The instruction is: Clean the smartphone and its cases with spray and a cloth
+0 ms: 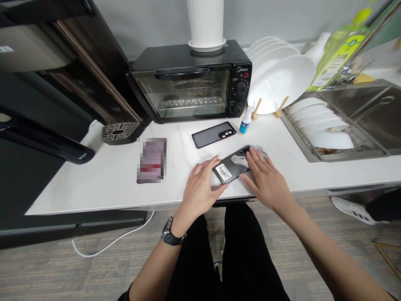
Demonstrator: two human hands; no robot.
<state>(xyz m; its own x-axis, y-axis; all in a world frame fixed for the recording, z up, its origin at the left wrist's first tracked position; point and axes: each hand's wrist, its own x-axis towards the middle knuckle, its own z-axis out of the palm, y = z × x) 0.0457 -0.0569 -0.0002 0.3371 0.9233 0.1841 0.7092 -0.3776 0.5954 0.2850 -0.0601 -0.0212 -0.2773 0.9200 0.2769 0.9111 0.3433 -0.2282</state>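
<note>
A dark grey smartphone (232, 169) lies back side up on the white counter, with a white barcode sticker at its lower left end. My left hand (200, 188) grips that end between thumb and fingers. My right hand (266, 179) presses a light grey cloth (239, 160) onto the phone's back near the cameras, fingers together and partly covering the cloth. Just behind the phone is a black-rimmed phone case (211, 135). A small spray bottle (244, 121) with a blue and yellow label stands upright at the case's right end.
A toaster oven (188, 79) stands at the back, bearing a white pot (206, 23). Left are a drinks machine (94, 75) and a blurred-out flat object (152, 161). Plates (282, 83) stand in a wooden rack by the sink (369, 142). Another person's shoe (354, 209) shows at right.
</note>
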